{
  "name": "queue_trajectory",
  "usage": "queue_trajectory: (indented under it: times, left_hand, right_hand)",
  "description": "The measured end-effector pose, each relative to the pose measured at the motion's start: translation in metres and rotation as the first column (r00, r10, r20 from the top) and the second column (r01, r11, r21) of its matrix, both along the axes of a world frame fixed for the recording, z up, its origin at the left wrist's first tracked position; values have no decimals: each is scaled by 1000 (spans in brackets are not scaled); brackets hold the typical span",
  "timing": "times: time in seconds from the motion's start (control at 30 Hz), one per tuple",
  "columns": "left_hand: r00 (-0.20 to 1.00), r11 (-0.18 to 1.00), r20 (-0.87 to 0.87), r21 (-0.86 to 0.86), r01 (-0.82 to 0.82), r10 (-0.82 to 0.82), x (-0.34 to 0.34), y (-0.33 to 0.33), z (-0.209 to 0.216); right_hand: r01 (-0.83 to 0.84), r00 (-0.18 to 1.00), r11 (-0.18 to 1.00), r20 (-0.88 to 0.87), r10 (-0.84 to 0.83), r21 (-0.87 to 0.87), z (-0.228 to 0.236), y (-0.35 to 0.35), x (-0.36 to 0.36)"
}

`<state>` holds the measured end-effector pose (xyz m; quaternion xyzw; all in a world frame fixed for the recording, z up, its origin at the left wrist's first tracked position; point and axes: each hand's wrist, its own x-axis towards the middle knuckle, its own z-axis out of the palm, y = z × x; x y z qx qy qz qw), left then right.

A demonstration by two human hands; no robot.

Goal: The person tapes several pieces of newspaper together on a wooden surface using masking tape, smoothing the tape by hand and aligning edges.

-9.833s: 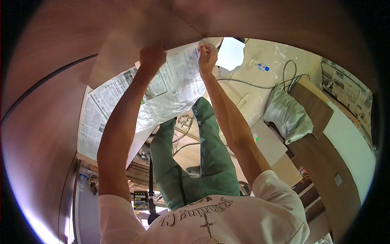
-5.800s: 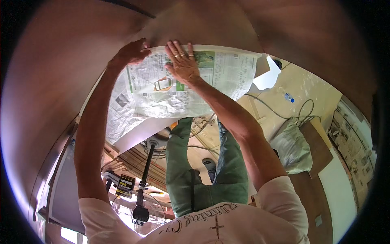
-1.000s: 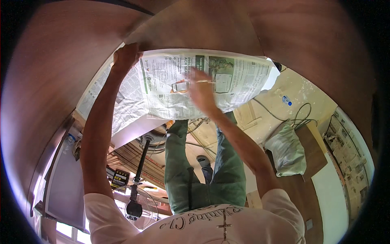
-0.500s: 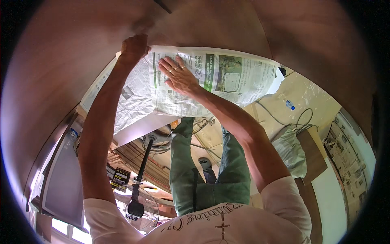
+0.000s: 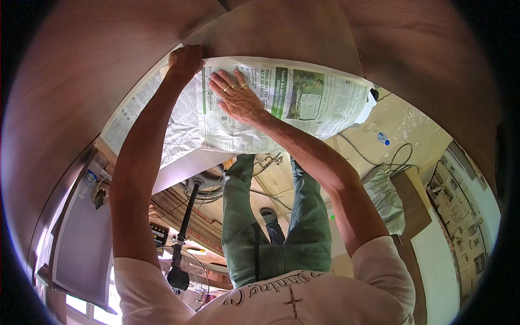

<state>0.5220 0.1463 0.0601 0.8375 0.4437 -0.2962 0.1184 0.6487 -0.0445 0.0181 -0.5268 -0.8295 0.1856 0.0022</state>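
Pressed flat with fingers spread, the right hand (image 5: 236,97) pins a newspaper sheet (image 5: 303,105) against a brown wooden panel (image 5: 281,32), while the left hand (image 5: 186,58) pinches the sheet's upper left corner between closed fingers. Another newspaper sheet (image 5: 157,116) lies alongside to the left, partly overlapped and touching the first. Both bare forearms reach up from the lower edge. Below them show green trousers (image 5: 271,227) and a dark shoe, a standing fan (image 5: 184,271) at lower left, a plastic water bottle (image 5: 383,138) and looping cables (image 5: 398,157) on the pale floor, and a grey sack (image 5: 385,197) near more papered boards at right.
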Motion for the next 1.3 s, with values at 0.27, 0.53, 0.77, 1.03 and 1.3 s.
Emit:
queue_trajectory:
  times: [0.27, 0.53, 0.77, 1.03, 1.3]
  left_hand:
    - [996, 998, 82, -53, -43, 47, -10, 5, -1]
    - [997, 1000, 77, -22, -18, 20, -16, 3, -3]
    - [998, 996, -22, -63, -63, 61, -11, 5, -4]
    - [997, 999, -57, 34, -41, 43, 4, -4, -13]
    - [992, 1000, -124, 20, 14, -11, 17, -2, -12]
  right_hand:
    - [197, 954, 980, -233, -190, 5, 22, -8, 47]
    - [143, 990, 990, 11, -143, 5, -5, -19, 107]
    - [157, 987, 988, -38, -157, 1, -7, -20, 108]
    - [166, 985, 986, 40, -166, 3, -1, -22, 100]
    - [242, 968, 970, -78, -240, 18, -10, 18, 27]
